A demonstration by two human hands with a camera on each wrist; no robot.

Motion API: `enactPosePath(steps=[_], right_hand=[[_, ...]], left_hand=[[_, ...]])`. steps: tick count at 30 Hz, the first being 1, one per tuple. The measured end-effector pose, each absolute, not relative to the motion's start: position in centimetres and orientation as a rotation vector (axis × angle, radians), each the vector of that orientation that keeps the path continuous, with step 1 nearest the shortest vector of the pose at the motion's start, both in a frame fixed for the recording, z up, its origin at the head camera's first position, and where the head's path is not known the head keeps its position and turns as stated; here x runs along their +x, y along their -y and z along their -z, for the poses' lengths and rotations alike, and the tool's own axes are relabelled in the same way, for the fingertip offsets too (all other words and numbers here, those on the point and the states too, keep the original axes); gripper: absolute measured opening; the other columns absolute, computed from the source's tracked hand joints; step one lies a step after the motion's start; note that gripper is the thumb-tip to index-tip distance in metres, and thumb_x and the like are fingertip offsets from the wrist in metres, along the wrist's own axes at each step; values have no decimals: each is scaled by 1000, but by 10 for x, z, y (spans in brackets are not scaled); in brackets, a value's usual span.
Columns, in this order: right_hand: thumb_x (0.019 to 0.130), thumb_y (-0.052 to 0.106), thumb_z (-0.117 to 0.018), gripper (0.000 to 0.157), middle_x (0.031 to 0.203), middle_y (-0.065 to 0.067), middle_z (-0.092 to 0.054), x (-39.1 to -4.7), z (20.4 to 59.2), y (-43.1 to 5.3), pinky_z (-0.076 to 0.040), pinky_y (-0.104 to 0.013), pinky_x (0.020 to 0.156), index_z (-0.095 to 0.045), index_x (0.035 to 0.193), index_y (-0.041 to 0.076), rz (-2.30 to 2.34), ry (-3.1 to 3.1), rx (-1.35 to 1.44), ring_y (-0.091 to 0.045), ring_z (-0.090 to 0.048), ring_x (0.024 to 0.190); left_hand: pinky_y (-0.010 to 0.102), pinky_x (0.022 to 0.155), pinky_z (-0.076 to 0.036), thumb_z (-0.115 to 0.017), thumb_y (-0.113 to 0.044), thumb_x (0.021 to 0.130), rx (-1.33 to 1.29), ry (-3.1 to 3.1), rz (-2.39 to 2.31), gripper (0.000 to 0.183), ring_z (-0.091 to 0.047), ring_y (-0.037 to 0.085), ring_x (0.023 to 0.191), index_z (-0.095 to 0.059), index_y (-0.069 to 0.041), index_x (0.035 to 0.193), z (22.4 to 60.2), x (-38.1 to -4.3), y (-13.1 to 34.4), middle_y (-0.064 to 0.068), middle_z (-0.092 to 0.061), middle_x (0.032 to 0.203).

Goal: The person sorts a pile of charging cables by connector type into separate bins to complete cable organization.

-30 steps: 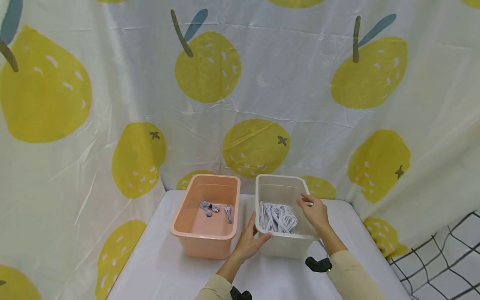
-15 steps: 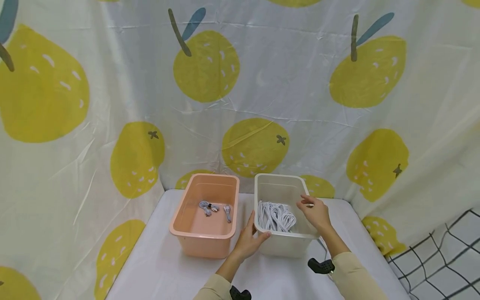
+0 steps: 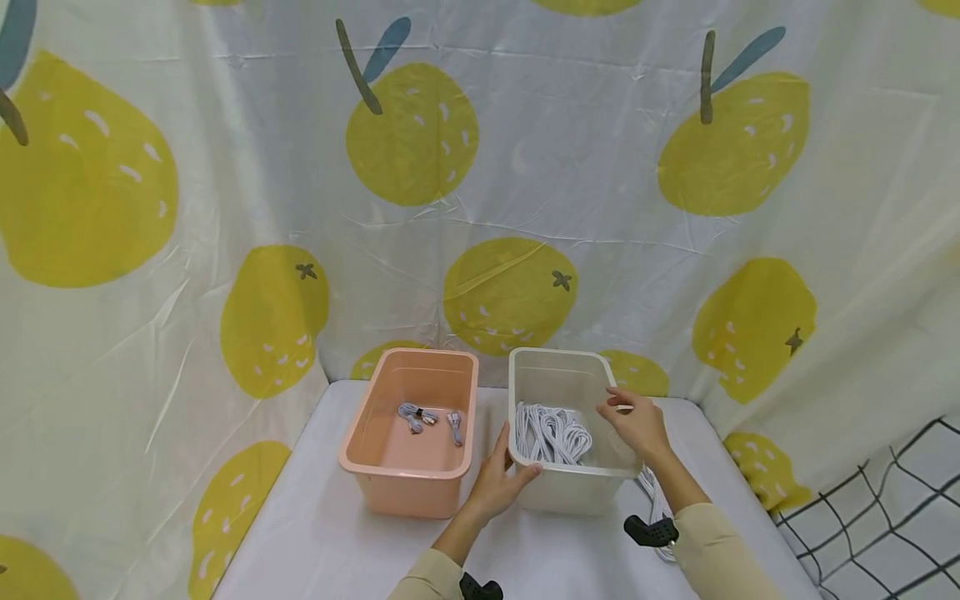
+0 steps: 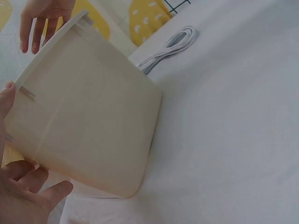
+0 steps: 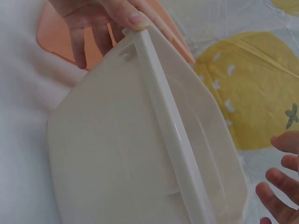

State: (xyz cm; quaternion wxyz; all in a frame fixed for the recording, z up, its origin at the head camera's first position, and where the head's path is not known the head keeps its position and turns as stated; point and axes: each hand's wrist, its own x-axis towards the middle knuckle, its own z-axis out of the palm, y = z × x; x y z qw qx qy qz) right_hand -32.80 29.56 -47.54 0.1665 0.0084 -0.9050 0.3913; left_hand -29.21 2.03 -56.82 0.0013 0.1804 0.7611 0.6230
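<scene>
My left hand [image 3: 493,483] holds the near left corner of the off-white plastic bin [image 3: 570,492], thumb on the rim and fingers along the side wall. White bundled cables [image 3: 553,435] lie inside, towards the left. Above the bin's right rim is my right hand [image 3: 639,427], its fingers loosely bent and nothing visible between them; the right wrist view shows those fingers apart from the wall. On the table right of the bin lies a looped white cable [image 4: 180,43], partly hidden by the right arm in the head view.
A peach-coloured bin [image 3: 405,493] stands to the left, with a few small tied grey-white cables [image 3: 417,417] inside. A lemon-print curtain [image 3: 517,192] hangs behind the white table [image 3: 315,533]. Black wire grid [image 3: 885,508] stands at the right.
My right hand and forearm have shifted slightly right, so more of the looped cable beside the bin shows. The left hand and both bins stay in place.
</scene>
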Motion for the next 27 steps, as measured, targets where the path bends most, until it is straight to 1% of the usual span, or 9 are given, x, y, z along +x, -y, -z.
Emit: enactPosePath(steps=[5,9,16,23,27], right_hand=[[95,27,-76,52,112,-18,-74,-325,472,-305,-57,-42,82,-65,137,-1,-1123,2561,-14,-38,-71,104],[96,31,-75,53,114,-16,-74,-324,472,-314,-55,-38,82,-64,140,3,-1131,2552,-66,-36,-70,106],[96,29,-75,51,113,-17,-74,-318,474,-328,-52,-33,78,-65,138,1,-1121,2529,-116,-37,-70,106],[98,32,-72,53,117,-18,-72,-305,491,-346,-52,-32,76,-63,140,2,-1137,2547,-213,-39,-67,109],[98,32,-71,50,117,-19,-71,-297,506,-358,-51,-31,75,-64,139,2,-1147,2538,-279,-39,-66,110]], left_hand=[[50,114,-36,-75,-34,97,569,-2402,-1951,99,-44,42,140,-11,-4,166,567,-292,-21,24,-33,162],[51,113,-36,-75,-34,97,567,-2414,-1951,98,-44,42,140,-12,-4,166,567,-293,-21,25,-32,162],[50,114,-35,-76,-33,97,547,-2401,-1947,98,-42,42,141,-12,-5,166,565,-292,-20,23,-29,164],[51,114,-35,-76,-32,97,542,-2390,-1952,98,-41,43,142,-12,-4,165,564,-291,-19,22,-30,164],[52,114,-35,-75,-33,97,557,-2387,-1949,98,-41,44,142,-11,-2,165,565,-291,-19,23,-29,164]])
